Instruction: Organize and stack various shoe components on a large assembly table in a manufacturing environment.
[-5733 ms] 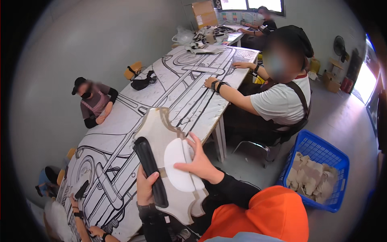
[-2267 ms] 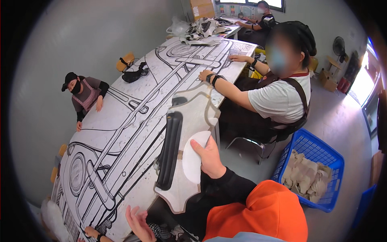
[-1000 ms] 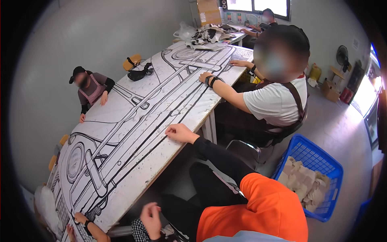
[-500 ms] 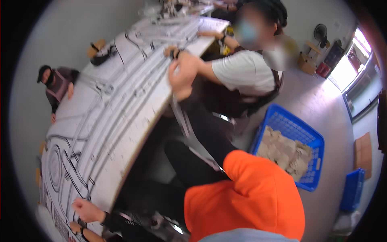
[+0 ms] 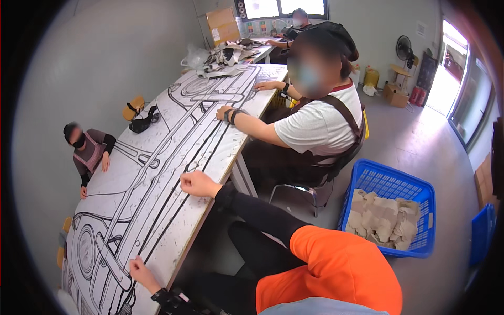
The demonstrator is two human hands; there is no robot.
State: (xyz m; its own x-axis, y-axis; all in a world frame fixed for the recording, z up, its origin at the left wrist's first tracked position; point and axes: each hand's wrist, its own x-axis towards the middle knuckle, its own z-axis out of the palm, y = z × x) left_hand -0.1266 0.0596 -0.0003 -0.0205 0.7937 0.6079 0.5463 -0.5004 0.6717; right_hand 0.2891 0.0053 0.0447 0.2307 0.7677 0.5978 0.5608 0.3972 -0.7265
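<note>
My right hand [image 5: 199,184] is closed, fingers curled, just over the near half of a long white table [image 5: 197,220]; whatever it may grip is hidden. Nearer me, my left hand [image 5: 143,274] also has its fingers drawn together close to the tabletop, and nothing I can name shows in it. Thick black outline drawings cover the table. Two long dark lines [image 5: 181,198] run along it between my hands and a co-worker's hand [image 5: 226,113]; I cannot tell whether they are cords or drawn.
The seated co-worker [image 5: 315,126] is at the same edge, ahead of me. Another person [image 5: 89,155] is across the table. A blue basket [image 5: 362,170] of beige scraps stands on the floor at right. Grey scraps [image 5: 226,56] are piled at the far end.
My right hand has come down and leftward toward the tabletop. My left hand has shifted right and slightly down. The view has tilted up, and another hand near my left one is out of sight.
</note>
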